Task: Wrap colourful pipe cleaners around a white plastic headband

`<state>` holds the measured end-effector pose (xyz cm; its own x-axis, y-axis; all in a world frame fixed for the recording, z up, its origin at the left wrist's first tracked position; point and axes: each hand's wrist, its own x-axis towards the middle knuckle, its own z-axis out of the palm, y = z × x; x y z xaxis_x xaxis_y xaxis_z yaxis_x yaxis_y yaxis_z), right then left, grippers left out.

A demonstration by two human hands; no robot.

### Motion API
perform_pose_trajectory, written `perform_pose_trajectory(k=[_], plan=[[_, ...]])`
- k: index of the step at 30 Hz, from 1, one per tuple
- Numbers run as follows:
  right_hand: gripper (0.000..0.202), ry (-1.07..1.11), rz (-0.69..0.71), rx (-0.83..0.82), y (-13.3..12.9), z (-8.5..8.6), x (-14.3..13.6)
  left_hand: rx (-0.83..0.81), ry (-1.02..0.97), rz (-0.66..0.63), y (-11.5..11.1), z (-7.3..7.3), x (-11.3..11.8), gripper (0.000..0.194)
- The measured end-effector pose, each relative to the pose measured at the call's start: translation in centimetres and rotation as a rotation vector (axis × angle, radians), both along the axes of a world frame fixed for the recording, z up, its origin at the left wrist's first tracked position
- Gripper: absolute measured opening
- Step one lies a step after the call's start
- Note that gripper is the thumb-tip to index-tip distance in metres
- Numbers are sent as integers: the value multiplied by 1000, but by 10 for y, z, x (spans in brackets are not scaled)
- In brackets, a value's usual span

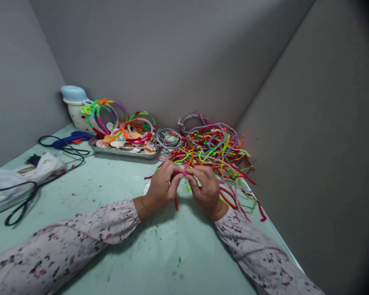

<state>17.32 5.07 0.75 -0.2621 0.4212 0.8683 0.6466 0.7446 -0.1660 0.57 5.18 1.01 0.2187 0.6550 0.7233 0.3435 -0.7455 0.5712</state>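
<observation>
My left hand (164,185) and my right hand (204,188) meet above the table, fingertips pinched on a small pink pipe cleaner (185,172). Most of it is covered by my fingers, so its full shape is hidden. Just beyond my hands spreads a tangled heap of colourful pipe cleaners (213,143), in red, green, yellow, purple and pink. An orange piece (176,203) shows below my left hand, and a bit of bright green (188,189) lies between the hands.
A metal tray (126,153) holds shells and wrapped headbands (103,116). Beside it are grey wire loops (167,138). At the left stand a white pot with a blue lid (74,93), a blue tool (70,139), black cable (37,186) and a plastic bag (21,176). Walls enclose the table.
</observation>
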Motion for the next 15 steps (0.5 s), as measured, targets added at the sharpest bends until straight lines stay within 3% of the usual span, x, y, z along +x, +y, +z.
perform_pose_trajectory(k=[15], plan=[[14,-22,9,-43,2,1,-2,9,17,11,1,-2,-1,5]])
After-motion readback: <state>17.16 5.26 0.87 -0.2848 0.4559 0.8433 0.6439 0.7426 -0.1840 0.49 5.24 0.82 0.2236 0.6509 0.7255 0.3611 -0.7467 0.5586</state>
